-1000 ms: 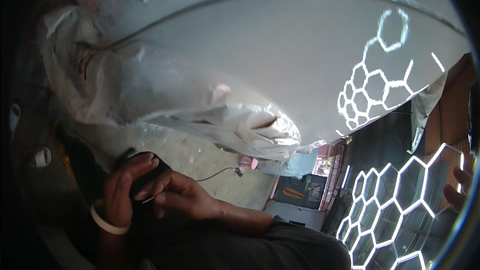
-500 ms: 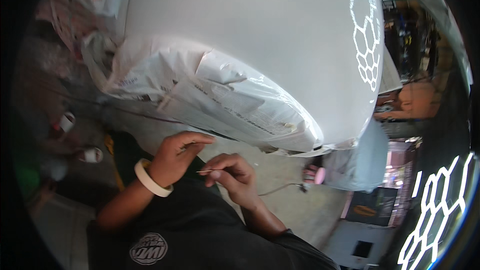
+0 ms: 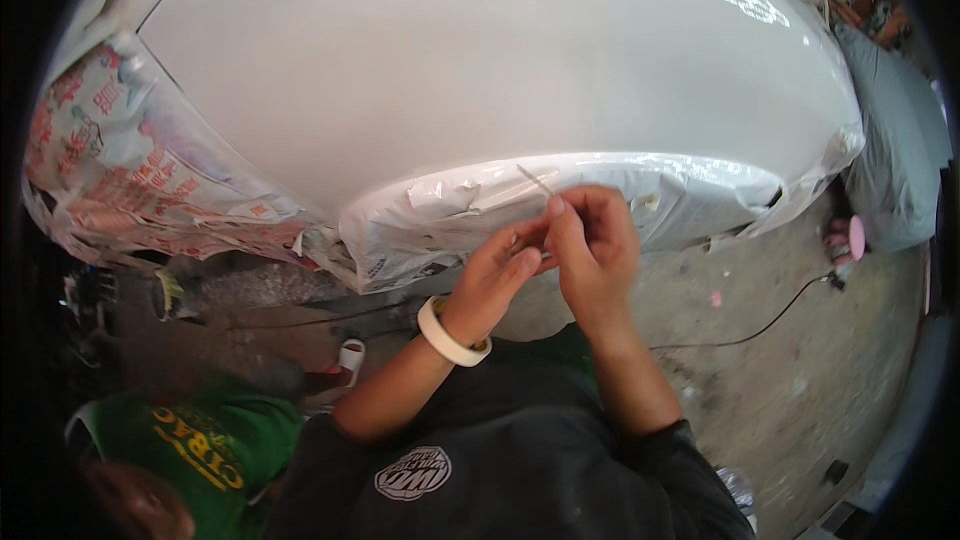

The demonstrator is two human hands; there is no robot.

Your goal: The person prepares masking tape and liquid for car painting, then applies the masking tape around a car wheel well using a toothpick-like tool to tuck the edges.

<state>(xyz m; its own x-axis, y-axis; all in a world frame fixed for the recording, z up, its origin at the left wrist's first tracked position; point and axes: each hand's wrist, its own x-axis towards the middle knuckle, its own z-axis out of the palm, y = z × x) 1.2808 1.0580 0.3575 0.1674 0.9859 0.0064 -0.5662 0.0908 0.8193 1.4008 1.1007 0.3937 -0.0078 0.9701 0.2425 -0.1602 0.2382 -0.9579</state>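
Observation:
My right hand is closed, pinching a thin pale stick between thumb and fingers; its free end points up and left toward the car panel. Close beside it, my left hand has its fingers curled in toward the thumb, the tips meeting the right hand's fingers. What those left fingertips hold, if anything, is hidden. A roll of cream masking tape hangs around my left wrist like a bracelet. Just beyond both hands, masking paper covers the wheel arch of a glossy light grey car panel.
Printed masking sheet covers the car's left part. At lower left a person in a green shirt is close to me. A dark hose runs over the concrete floor to a pink-topped tool. A grey covered object stands at right.
Both hands have risen nearer the wheel arch and come together, and the stick now points up-left. My view has turned and shifted; the person in green now shows more at lower left.

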